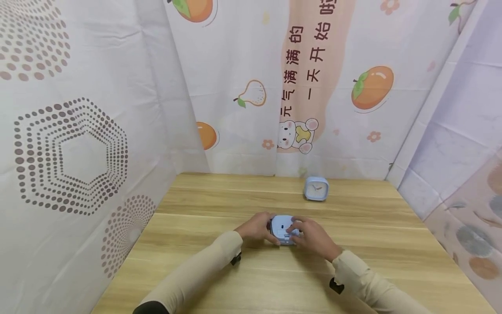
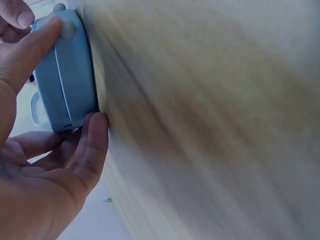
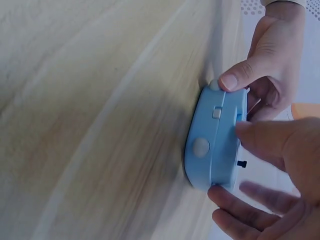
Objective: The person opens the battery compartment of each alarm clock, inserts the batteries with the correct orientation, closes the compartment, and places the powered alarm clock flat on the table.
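A light-blue alarm clock [image 1: 279, 223] lies on its front on the wooden table, back side up, with a small dark knob [image 3: 242, 164] standing out of the back. My left hand [image 1: 256, 226] holds its left side; in the left wrist view the thumb [image 2: 37, 47] touches the edge by a round foot and the fingers [image 2: 95, 137] reach the opposite edge. From the right, my right hand [image 1: 311, 235] grips the clock, its thumb [image 3: 265, 137] on the back and a fingertip at the rim. The clock's face is hidden against the table.
A second light-blue clock [image 1: 316, 189] stands upright toward the back of the table [image 1: 219, 192], its dial facing me. Printed white curtains [image 1: 235, 144] hang behind the table and along both sides.
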The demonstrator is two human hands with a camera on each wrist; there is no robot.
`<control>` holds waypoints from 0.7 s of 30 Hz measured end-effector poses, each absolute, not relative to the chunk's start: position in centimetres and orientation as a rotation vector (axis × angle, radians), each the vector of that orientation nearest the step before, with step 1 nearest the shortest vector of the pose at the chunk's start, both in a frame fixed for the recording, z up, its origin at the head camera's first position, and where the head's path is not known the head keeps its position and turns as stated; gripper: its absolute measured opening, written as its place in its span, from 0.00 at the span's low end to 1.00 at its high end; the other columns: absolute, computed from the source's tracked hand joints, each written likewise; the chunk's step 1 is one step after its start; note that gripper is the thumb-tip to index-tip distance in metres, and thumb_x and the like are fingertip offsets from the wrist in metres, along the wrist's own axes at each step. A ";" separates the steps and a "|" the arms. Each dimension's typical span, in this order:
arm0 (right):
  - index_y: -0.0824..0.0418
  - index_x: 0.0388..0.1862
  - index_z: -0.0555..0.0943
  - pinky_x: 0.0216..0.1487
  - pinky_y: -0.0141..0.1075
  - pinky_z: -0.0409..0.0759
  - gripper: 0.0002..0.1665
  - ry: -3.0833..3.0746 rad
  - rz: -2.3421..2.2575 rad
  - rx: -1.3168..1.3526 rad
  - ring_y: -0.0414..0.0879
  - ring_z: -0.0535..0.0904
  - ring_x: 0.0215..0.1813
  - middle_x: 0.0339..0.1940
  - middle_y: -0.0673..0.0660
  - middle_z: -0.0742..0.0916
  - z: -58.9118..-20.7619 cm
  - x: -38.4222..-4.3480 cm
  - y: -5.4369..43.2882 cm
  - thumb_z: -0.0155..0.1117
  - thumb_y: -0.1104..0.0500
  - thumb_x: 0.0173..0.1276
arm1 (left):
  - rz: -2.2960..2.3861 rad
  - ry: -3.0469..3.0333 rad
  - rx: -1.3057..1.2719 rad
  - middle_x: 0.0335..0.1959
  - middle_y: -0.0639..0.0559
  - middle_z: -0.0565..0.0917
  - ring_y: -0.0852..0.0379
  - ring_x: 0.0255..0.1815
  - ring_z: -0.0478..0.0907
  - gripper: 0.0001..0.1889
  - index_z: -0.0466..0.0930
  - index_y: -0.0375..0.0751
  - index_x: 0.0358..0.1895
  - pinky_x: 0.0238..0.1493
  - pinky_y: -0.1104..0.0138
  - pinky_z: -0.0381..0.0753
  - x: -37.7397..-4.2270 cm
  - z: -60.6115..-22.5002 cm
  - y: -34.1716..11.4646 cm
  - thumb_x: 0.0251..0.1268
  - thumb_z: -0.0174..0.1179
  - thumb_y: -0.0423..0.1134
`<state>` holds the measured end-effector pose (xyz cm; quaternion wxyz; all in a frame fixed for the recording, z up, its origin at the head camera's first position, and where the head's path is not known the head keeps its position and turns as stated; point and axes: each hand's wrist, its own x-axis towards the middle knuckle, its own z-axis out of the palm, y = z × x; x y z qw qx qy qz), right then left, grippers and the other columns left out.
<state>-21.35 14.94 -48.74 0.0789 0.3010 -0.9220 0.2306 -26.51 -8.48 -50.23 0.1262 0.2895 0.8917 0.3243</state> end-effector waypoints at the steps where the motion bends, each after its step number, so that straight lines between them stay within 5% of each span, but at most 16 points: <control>1: 0.57 0.39 0.89 0.47 0.49 0.85 0.08 -2.758 0.710 0.878 0.55 0.87 0.47 0.60 0.67 0.84 -48.7 -21.3 14.9 0.79 0.62 0.60 | 0.947 2.606 0.841 0.38 0.61 0.80 0.65 0.39 0.75 0.34 0.81 0.43 0.54 0.41 0.71 0.78 -26.5 -50.4 -8.5 0.44 0.84 0.51; 8: 0.61 0.37 0.86 0.43 0.44 0.84 0.13 -2.768 0.909 0.713 0.50 0.86 0.40 0.47 0.60 0.85 -48.9 -20.9 14.6 0.82 0.65 0.56 | 0.991 2.668 0.821 0.35 0.60 0.81 0.65 0.36 0.75 0.30 0.81 0.44 0.46 0.40 0.71 0.77 -25.7 -50.4 -8.5 0.41 0.86 0.51; 15: 0.64 0.42 0.85 0.44 0.44 0.86 0.14 -2.805 1.076 0.613 0.53 0.88 0.43 0.45 0.61 0.89 -49.2 -21.4 14.8 0.80 0.65 0.58 | 0.953 2.806 0.783 0.60 0.46 0.78 0.57 0.55 0.75 0.50 0.72 0.34 0.70 0.57 0.65 0.78 -24.6 -49.7 -8.1 0.46 0.82 0.57; 21: 0.66 0.45 0.86 0.44 0.45 0.87 0.17 -2.842 1.182 0.532 0.55 0.89 0.44 0.46 0.62 0.89 -48.6 -21.7 14.5 0.80 0.60 0.61 | 0.961 2.902 0.810 0.61 0.44 0.72 0.55 0.55 0.73 0.51 0.68 0.35 0.73 0.54 0.66 0.80 -24.1 -49.2 -7.8 0.48 0.81 0.58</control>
